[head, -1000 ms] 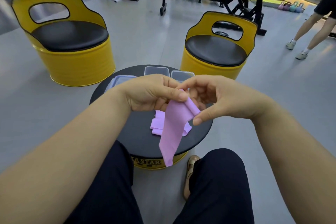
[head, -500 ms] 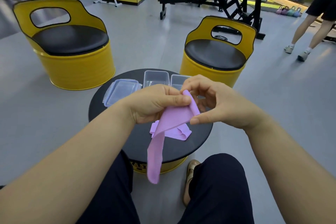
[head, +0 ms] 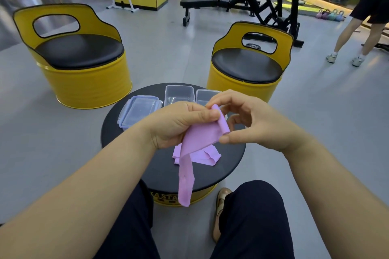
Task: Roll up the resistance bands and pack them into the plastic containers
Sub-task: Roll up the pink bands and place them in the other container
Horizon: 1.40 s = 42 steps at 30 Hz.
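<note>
Hands are rolling a purple resistance band (head: 197,139) above the round table (head: 227,153).
The left hand (head: 179,124) is pinching it; the right hand (head: 252,120) is gripping the rolled end. Two clear containers (head: 179,92) are standing at the table's far edge.

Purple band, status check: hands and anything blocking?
Left hand and right hand both pinch the purple band, roll started at top. Tail hangs loose. Open containers unobstructed.
</note>
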Tool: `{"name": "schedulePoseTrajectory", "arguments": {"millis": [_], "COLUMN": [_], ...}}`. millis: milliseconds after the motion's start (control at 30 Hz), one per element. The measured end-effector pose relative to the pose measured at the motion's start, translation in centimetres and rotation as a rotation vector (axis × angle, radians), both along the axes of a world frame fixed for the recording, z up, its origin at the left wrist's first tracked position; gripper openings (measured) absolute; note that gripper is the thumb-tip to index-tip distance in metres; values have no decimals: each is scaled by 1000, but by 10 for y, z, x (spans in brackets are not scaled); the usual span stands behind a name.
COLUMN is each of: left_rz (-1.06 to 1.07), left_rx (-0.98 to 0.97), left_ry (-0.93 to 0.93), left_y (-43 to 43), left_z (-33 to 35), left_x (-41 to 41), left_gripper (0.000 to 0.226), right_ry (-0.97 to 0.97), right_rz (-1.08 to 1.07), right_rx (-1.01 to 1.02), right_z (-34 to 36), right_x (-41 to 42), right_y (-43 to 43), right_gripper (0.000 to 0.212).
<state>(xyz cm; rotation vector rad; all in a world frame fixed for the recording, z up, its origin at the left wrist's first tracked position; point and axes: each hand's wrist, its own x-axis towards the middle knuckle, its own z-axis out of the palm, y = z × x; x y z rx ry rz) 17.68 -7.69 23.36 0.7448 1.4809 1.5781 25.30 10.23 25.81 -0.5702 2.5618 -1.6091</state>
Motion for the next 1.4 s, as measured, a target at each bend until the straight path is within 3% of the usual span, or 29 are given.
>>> {"name": "schedulePoseTrajectory", "arguments": {"millis": [200,367,533,667,833,1033,1233,1400], "left_rz": [54,91,102,154,120,140,166,136], "left_rx": [-7,-28,-55,-17,-6,-49,-83,-95], "left_ry": [-16,-33,-38,-76,-72,-15,0,-7], "left_y": [1,2,3,0,-2,1,2,3], "left_z": [-1,3,3,3,4,7,7,9], "left_x": [2,6,11,9,9,15,15,17], "left_gripper": [52,19,5,13,29,11,10,14], "right_ry": [-29,62,173,30,26,60,42,101], "right_rz": [-1,-29,-81,-48,-45,-49,-54,-71], "right_rx": [-9,25,7,18,-16,60,125,185], "right_z": [-1,2,5,9,6,5,7,10], "right_x": [3,6,8,10,11,12,13,14], "right_y": [3,2,3,0,-1,-1,1,3], "right_gripper": [55,50,33,53,52,51,59,51]}}
